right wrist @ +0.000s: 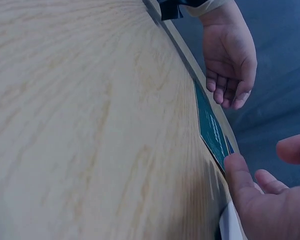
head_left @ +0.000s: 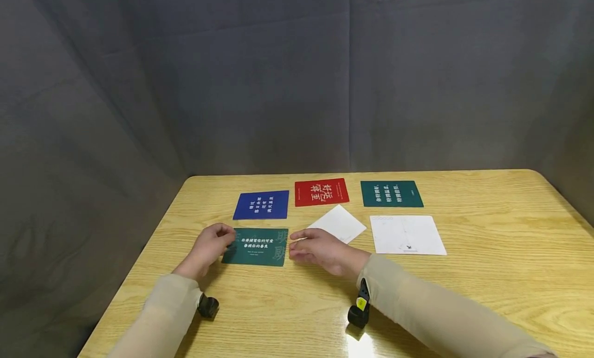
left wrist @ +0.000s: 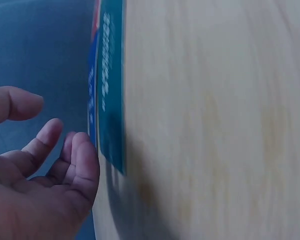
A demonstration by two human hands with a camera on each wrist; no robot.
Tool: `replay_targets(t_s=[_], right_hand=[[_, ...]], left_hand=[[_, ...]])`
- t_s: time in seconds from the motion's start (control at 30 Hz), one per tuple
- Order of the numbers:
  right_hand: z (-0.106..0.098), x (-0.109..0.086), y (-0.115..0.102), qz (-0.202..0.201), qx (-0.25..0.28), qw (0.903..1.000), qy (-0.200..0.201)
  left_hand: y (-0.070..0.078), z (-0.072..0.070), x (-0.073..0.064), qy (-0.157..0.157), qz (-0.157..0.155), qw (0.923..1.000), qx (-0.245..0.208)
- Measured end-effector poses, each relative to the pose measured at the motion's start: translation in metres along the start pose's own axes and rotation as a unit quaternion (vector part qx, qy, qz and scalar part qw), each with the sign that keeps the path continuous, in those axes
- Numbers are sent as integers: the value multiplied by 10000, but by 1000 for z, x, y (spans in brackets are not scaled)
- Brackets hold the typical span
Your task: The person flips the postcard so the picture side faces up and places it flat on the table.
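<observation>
A dark green card [head_left: 254,255] with white lettering lies flat on the wooden table between the two hands. My left hand [head_left: 210,248] hovers by its left edge, thumb and fingers loosely bent; in the left wrist view nothing is between that thumb and those fingers [left wrist: 87,165]. By the card's right edge is my right hand [head_left: 322,250], its fingertips just off the corner in the head view. The right wrist view shows its thumb [right wrist: 294,149] held apart from the fingers, with the green card [right wrist: 210,125] beyond them.
Behind the hands lie a blue card [head_left: 261,205], a red card [head_left: 322,192] and a second green card [head_left: 392,194]. A tilted white card [head_left: 339,223] is partly behind the right hand. Another white card [head_left: 408,235] lies further right. A grey curtain [head_left: 278,90] hangs behind the table.
</observation>
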State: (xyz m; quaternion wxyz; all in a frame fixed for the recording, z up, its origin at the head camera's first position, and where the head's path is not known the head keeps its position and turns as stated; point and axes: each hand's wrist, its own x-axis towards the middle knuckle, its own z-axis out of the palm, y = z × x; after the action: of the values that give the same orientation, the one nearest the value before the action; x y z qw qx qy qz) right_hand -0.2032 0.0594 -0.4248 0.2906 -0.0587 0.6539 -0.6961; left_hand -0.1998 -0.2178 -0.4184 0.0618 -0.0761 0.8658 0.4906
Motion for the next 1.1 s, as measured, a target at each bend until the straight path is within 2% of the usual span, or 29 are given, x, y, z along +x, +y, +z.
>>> replay_targets(t_s=[0.13,0.33,0.43,0.7,0.87,1.0,1.1], right_hand=[[-8,-3,-2,-26,75,9999,-101],[-27,-9,-7,4,-187,9998,-122],[-38,-10,-8,-4,-250,9997,-31],[-54,-14,-16,-3,-322,9993,206],[-63,-16,-24,-77,-556,9976,410],[-72,-22,-29,-74,-753,9959,503],[-80,-27,-31,-30,-1018,9927,639]], left_hand=[[8,8,-2,-111,125,9996,-213],[21,22,-4,-376,232,9977,-508],[25,28,-4,-483,312,9963,-639],[40,46,-9,-805,205,9919,-962],[48,54,-13,-1014,195,9879,-1157],[49,63,-13,-1206,227,9834,-1335],[49,70,-12,-1237,242,9814,-1447]])
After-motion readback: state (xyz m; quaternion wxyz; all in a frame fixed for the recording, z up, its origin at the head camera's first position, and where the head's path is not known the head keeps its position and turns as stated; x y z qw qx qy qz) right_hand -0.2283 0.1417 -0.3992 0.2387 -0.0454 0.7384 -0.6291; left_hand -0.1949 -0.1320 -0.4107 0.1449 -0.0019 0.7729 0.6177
